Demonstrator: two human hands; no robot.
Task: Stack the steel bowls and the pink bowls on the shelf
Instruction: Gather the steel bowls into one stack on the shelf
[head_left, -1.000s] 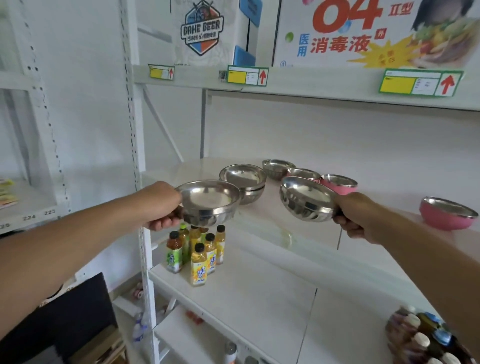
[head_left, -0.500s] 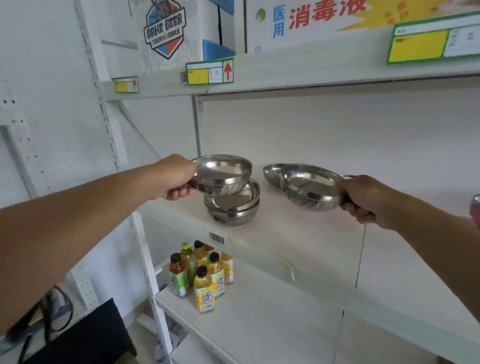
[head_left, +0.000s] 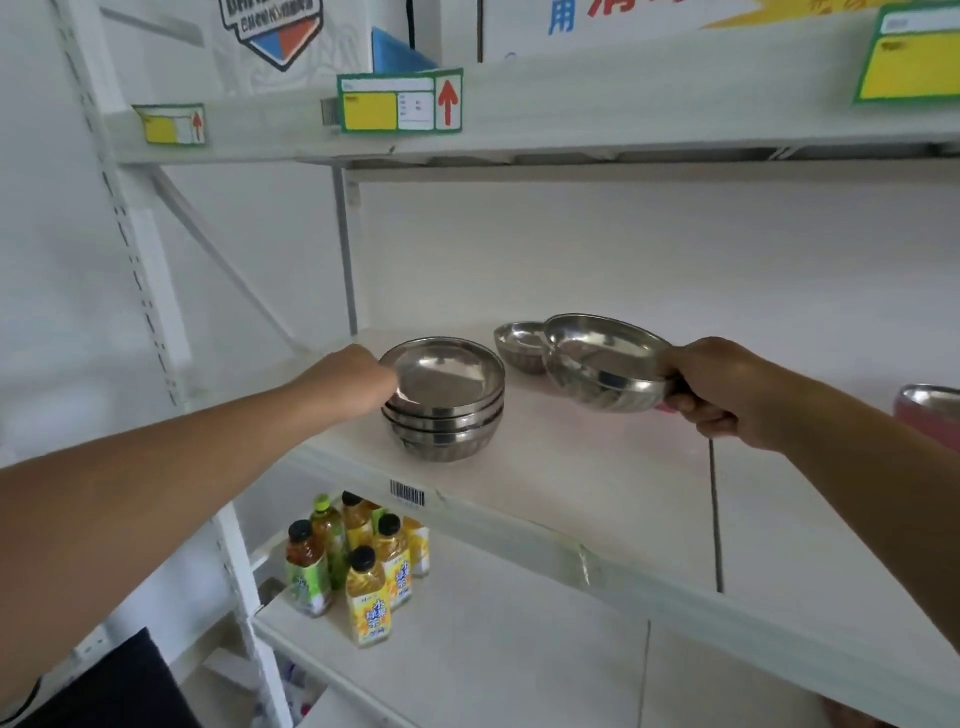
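Note:
A stack of three steel bowls (head_left: 444, 421) stands on the white middle shelf (head_left: 597, 483) near its front edge. My left hand (head_left: 348, 384) grips the left rim of the top bowl (head_left: 447, 371), which sits nested in the stack. My right hand (head_left: 717, 389) holds another steel bowl (head_left: 597, 358) by its right rim, tilted and in the air to the right of the stack. Behind it a single steel bowl (head_left: 519, 343) rests on the shelf. A pink bowl (head_left: 930, 410) shows at the right edge, partly cut off.
The upper shelf (head_left: 571, 119) hangs close overhead, with a yellow price tag (head_left: 400, 104) on its front. Several drink bottles (head_left: 358, 556) stand on the lower shelf. A perforated white upright (head_left: 156, 322) runs down the left side.
My left hand has lowered its steel bowl onto the two stacked bowls, making three. My right hand has carried its bowl further over the shelf. The view has moved closer.

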